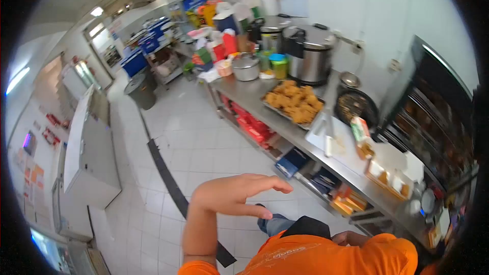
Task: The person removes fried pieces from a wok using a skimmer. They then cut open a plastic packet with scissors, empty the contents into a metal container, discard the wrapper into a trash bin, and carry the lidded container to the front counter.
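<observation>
My left hand (242, 193) is raised above the tiled floor, bent at the wrist. Its fingers stretch out to the right with the thumb apart below them, and nothing is held. My right hand (349, 238) shows only in part beside my orange shirt (331, 257), low in view; its fingers are hidden. Beyond both hands runs a steel table (234, 87). On it, a tray heaped with fried chicken (295, 101) sits near a white cutting board (333, 137) with a knife (329, 135) lying on it.
Large steel cookers (309, 58), a lidded pot (246, 67) and a dark round pan (355, 107) stand on the table. A glass-fronted display cabinet (428, 107) is at right. White chest freezers (91, 158) line the left; a grey bin (140, 91) stands farther back. A black strip (170, 181) crosses the floor.
</observation>
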A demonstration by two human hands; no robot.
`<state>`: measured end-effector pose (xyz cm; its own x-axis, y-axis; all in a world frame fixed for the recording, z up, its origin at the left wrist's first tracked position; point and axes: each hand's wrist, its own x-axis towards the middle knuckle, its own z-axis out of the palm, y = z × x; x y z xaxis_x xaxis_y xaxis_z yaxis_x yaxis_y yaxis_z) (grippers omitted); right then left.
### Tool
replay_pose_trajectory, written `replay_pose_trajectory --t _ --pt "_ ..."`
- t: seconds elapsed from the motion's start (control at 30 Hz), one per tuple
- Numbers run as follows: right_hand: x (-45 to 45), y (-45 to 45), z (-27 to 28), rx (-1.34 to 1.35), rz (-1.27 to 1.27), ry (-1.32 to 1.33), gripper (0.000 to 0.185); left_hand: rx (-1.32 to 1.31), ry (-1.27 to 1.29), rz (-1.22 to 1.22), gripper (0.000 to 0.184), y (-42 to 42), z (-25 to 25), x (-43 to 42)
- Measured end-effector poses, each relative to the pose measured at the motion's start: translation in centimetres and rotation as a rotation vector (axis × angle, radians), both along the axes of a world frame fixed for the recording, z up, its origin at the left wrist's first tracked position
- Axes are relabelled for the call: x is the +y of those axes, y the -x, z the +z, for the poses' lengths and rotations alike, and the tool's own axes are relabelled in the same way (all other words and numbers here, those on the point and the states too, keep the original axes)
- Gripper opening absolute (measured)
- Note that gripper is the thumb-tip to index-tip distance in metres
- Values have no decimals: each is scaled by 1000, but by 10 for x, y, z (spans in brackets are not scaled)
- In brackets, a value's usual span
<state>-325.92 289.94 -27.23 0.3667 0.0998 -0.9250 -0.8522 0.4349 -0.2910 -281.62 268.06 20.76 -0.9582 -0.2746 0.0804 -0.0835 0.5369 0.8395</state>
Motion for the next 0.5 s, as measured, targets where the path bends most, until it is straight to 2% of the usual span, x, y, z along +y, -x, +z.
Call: replay_pose_trajectory --t 0.1,0.17,0.23,0.27,0.3,0.33,0.37,0.4,0.43,0.5 --pt "-129 -71 -7 -92 285 147 55 185 -507 318 51 -102 -93 -74" --pt "-215 -136 1 -36 355 110 56 218 -750 975 53 -183 -162 -91" --pt "-307 -210 -5 108 355 31 57 63 -512 1450 50 -272 -270 -69" --pt "-357 -251 -38 18 447 123 47 -315 -396 1548 46 -326 -336 -41" --pt "-407 -290 -77 -67 544 227 41 -358 -583 1639 43 -359 -373 -7" --pt "-455 -328 -117 -144 637 341 38 -303 -609 1768 40 -369 -383 24" --pt "-511 -385 -79 -308 834 515 33 -349 -1028 1855 46 -371 -358 48" --pt "-556 -432 -35 -349 721 703 34 -357 -1182 1897 46 -385 -361 63" --pt "-604 -475 -44 -638 759 1034 32 -355 -1274 1932 45 -396 -369 77" --pt "-662 -561 13 -542 197 1319 27 -347 -1427 1978 45 -418 -390 87"
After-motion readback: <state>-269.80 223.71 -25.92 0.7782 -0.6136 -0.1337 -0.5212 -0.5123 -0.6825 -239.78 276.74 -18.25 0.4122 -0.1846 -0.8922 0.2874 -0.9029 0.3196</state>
